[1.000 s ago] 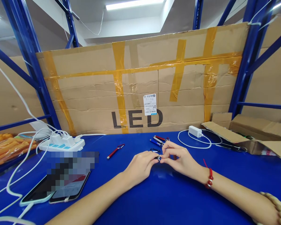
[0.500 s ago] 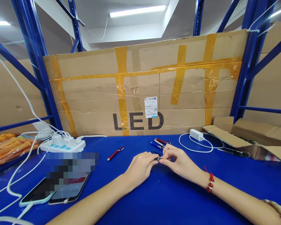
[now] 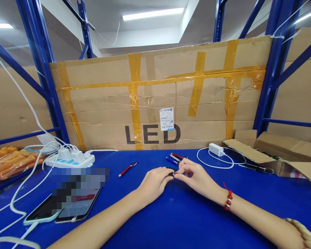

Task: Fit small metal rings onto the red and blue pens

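Head cam: left hand (image 3: 153, 182) and right hand (image 3: 194, 176) meet fingertip to fingertip over blue table (image 3: 171, 221), both pinched shut on same small dark metal part (image 3: 172, 174), too tiny to make out properly. Loose red and blue pens (image 3: 175, 158) just behind hands, one red pen (image 3: 128, 168) off to left. Power strip (image 3: 69, 160), two phones (image 3: 62, 211) far left, white charger (image 3: 216, 149) right

I see a taped cardboard sheet (image 3: 160, 100) marked LED standing behind the blue table (image 3: 186, 221). At left, a white power strip (image 3: 69, 159) with plugs and cables, two phones (image 3: 64, 211) and orange packets (image 3: 7, 162). A red pen (image 3: 128, 168) lies alone; a white charger (image 3: 215, 149) and an open carton (image 3: 282, 152) sit right.
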### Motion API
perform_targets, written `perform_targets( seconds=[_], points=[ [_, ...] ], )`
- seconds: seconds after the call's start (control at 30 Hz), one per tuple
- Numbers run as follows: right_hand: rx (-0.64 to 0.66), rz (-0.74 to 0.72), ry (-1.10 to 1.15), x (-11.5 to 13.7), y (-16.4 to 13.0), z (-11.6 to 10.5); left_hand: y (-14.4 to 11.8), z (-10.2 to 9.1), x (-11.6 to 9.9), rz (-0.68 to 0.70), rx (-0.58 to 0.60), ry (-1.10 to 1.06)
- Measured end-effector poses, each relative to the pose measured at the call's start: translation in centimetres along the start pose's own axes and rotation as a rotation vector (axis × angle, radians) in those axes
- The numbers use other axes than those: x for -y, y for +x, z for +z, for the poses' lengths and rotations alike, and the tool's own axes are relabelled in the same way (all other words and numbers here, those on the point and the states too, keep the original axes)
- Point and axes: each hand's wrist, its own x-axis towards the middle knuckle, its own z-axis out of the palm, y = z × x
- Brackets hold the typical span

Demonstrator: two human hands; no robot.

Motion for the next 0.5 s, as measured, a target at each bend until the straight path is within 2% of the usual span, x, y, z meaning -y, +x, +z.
perform_targets(
  seconds=[0.5],
  points=[
    [0.026, 0.032, 0.03, -0.17, 0.06, -0.07, -0.15, 0.04, 0.22, 0.013, 0.038, -0.028]
  ],
)
